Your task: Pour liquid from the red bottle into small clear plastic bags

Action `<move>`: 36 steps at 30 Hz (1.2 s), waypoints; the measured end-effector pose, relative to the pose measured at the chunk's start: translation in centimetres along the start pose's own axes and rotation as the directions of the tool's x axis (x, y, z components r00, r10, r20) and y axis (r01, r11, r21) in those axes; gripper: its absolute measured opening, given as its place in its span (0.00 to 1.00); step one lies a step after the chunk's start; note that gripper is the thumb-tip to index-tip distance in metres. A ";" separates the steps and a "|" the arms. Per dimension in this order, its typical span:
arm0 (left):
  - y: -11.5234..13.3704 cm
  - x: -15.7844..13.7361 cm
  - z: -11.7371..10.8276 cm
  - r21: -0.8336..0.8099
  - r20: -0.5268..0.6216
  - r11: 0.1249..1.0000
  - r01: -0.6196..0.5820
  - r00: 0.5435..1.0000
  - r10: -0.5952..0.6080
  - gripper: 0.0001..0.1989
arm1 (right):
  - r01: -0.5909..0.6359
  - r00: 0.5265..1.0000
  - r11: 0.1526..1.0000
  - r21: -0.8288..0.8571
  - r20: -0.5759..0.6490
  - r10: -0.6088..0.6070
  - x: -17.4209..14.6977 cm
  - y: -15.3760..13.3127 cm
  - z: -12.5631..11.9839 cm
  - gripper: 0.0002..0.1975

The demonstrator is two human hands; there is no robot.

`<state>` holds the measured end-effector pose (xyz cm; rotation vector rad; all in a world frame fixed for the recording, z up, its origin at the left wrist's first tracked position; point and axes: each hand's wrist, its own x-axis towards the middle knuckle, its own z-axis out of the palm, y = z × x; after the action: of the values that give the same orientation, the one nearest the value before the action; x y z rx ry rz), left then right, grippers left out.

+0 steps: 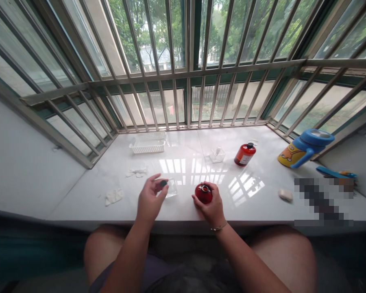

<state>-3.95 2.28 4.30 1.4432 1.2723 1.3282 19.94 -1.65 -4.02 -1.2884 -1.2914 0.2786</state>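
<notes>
Red bottle (pixel 201 197), uncapped, nr front edge of white surface (pixel 88 195), gripped by R hand (pixel 214 203), fingers & thumb round its sides; can't tell if its base touches down. L hand (pixel 150 199), a little apart, pinches small black cap (pixel 164 183) btwn thumb & fingers; reddish bit beside cap is too blurred to ID. Clear box (pixel 172 189) just beyond L thumb. Farther L: two crumpled white tissues (pixel 114 197). Toward back: white basket (pixel 148 147) on L, 2nd clear box (pixel 217 156) nr centre, then 2nd red bottle (pixel 244 155) w/ white label & dark neck. Far R: blue-and-yellow jug (pixel 303 148), w/ beige block (pixel 285 195) nearer front edge. Barred windows (pixel 186 77) behind, trees outside.
</notes>
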 end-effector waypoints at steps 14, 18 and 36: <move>-6.8 3.2 -9.8 0.819 0.070 0.573 0.036 0.984 -0.162 0.15 | 0.007 1.000 1.000 0.016 -0.005 -0.007 -0.1 0.1 0.1 0.30; -8.1 3.8 -9.8 0.858 0.097 0.513 -0.013 0.986 -0.137 0.13 | 0.009 1.000 1.000 0.012 -0.003 -0.009 -0.1 0.1 0.0 0.30; -7.0 2.2 -2.8 0.503 0.247 0.853 -0.140 0.969 0.013 0.47 | 0.001 0.999 0.999 0.035 0.032 -0.002 0.2 0.3 0.1 0.31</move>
<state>-7.93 5.58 -1.57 1.9762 1.4893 0.8502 20.07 -1.32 -4.24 -1.2575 -1.3093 0.3211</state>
